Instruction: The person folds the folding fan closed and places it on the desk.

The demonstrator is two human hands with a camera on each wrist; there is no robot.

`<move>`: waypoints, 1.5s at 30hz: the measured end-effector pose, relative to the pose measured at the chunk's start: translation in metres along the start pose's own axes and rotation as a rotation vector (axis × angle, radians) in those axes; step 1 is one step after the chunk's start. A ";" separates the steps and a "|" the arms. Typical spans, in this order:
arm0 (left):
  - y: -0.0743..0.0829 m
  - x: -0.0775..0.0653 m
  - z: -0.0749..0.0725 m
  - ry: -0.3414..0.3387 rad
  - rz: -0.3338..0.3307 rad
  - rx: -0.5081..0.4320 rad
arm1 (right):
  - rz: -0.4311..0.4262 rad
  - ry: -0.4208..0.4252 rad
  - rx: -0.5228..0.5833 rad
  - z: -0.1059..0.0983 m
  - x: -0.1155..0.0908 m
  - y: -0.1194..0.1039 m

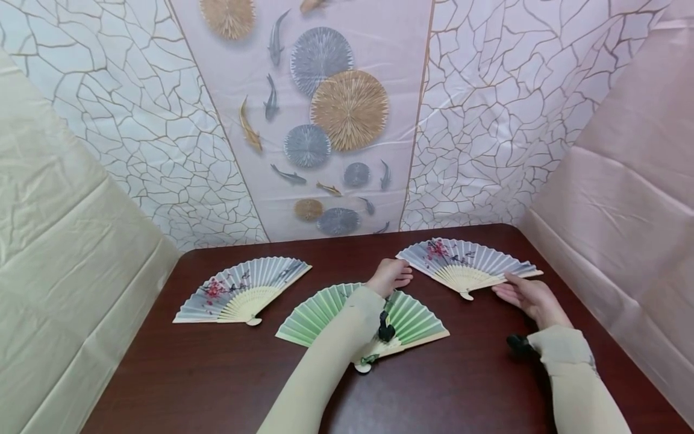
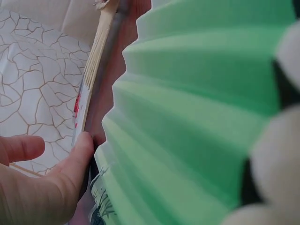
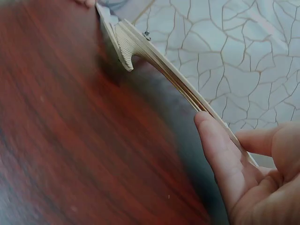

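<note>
Far right on the table lies a spread grey folding fan (image 1: 461,262) with red blossoms and pale ribs. My right hand (image 1: 534,297) pinches its right end stick; the right wrist view shows that pale stick (image 3: 173,72) running between thumb and fingers. Beside the same fan's left tip is my left hand (image 1: 387,276), reaching over a green folding fan (image 1: 420,319). In the left wrist view, a fingertip (image 2: 84,140) of that hand is right at the grey fan's end (image 2: 82,110), and its thumb stands apart. My left forearm hides part of the green fan.
Another grey fan (image 1: 244,292) with red blossoms lies spread at the left of the dark wooden table (image 1: 217,374). Patterned cloth (image 1: 347,205) hangs behind the table, and plain cloth walls (image 1: 612,235) flank its sides. Each wrist carries a small black device (image 1: 519,345).
</note>
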State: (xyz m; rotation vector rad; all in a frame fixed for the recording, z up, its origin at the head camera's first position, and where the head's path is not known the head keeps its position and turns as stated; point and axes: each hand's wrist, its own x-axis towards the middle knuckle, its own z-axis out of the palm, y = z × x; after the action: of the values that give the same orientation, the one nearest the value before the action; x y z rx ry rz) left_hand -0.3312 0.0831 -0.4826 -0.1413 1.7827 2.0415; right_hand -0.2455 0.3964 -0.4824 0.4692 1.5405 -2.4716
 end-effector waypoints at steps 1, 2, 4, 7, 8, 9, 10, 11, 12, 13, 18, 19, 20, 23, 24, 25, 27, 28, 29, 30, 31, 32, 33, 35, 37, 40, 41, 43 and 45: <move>0.000 0.000 0.000 -0.002 -0.003 -0.001 | -0.002 -0.008 0.015 0.001 0.000 0.000; 0.001 0.001 0.000 -0.004 -0.006 -0.003 | -0.006 -0.017 0.024 0.002 0.000 -0.001; 0.001 0.002 0.001 -0.015 -0.018 -0.024 | -0.016 -0.031 0.035 0.004 0.000 -0.001; 0.000 0.003 0.002 -0.027 -0.039 -0.065 | -0.027 -0.050 0.046 0.008 -0.001 -0.001; 0.000 0.004 0.002 -0.032 -0.047 -0.083 | -0.030 -0.057 0.043 0.009 -0.001 -0.001; -0.001 0.004 0.003 -0.037 -0.054 -0.108 | -0.032 -0.058 0.042 0.010 -0.001 -0.001; -0.001 0.004 0.004 -0.045 -0.060 -0.133 | -0.034 -0.059 0.043 0.010 -0.001 -0.001; -0.001 0.004 0.006 -0.052 -0.064 -0.158 | -0.037 -0.056 0.038 0.011 -0.001 -0.001; -0.001 0.004 0.007 -0.063 -0.067 -0.184 | -0.037 -0.054 0.031 0.012 -0.002 -0.001; -0.001 0.004 0.009 -0.067 -0.067 -0.208 | -0.038 -0.048 0.024 0.012 -0.002 -0.002; 0.002 0.002 0.016 -0.084 -0.061 -0.307 | -0.056 -0.031 -0.020 0.016 -0.005 -0.006; 0.003 0.002 0.016 -0.081 -0.064 -0.323 | -0.059 -0.032 -0.023 0.016 -0.005 -0.007; 0.004 0.002 0.017 -0.083 -0.068 -0.338 | -0.063 -0.038 -0.025 0.016 -0.005 -0.007; 0.007 0.001 0.018 -0.075 -0.087 -0.378 | -0.075 -0.059 -0.026 0.015 -0.006 -0.007; 0.008 0.001 0.018 -0.073 -0.091 -0.387 | -0.084 -0.068 -0.030 0.015 -0.007 -0.007; 0.009 0.001 0.018 -0.070 -0.093 -0.397 | -0.095 -0.088 -0.021 0.015 -0.007 -0.008; 0.010 0.003 0.018 -0.072 -0.091 -0.422 | -0.119 -0.100 -0.040 0.016 -0.008 -0.009; 0.011 0.004 0.018 -0.078 -0.086 -0.433 | -0.128 -0.110 -0.049 0.017 -0.009 -0.010; 0.013 0.004 0.019 -0.084 -0.080 -0.445 | -0.138 -0.109 -0.051 0.019 -0.010 -0.011; 0.014 0.005 0.019 -0.089 -0.073 -0.460 | -0.146 -0.111 -0.053 0.020 -0.010 -0.012; 0.015 0.005 0.019 -0.094 -0.065 -0.472 | -0.152 -0.112 -0.051 0.022 -0.011 -0.013; 0.017 0.005 0.019 -0.100 -0.055 -0.484 | -0.154 -0.101 -0.062 0.025 -0.012 -0.015; 0.019 0.005 0.019 -0.108 -0.042 -0.490 | -0.158 -0.104 -0.056 0.027 -0.013 -0.016; 0.024 0.003 0.019 -0.119 -0.011 -0.494 | -0.171 -0.110 -0.052 0.031 -0.016 -0.020; 0.030 0.001 0.019 -0.125 0.025 -0.498 | -0.188 -0.124 -0.057 0.035 -0.019 -0.023; 0.039 -0.004 0.019 -0.146 0.073 -0.506 | -0.229 -0.141 -0.076 0.041 -0.023 -0.028; 0.041 -0.005 0.019 -0.155 0.084 -0.512 | -0.244 -0.146 -0.081 0.042 -0.024 -0.030; 0.046 -0.009 0.019 -0.166 0.107 -0.516 | -0.263 -0.154 -0.088 0.047 -0.027 -0.033; 0.050 -0.013 0.019 -0.175 0.125 -0.530 | -0.279 -0.154 -0.090 0.051 -0.029 -0.036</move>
State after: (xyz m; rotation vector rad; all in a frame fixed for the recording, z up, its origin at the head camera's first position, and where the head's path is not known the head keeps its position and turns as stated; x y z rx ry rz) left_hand -0.3346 0.0936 -0.4288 -0.0029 1.1422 2.4887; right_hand -0.2383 0.3659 -0.4208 0.0480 1.7456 -2.5500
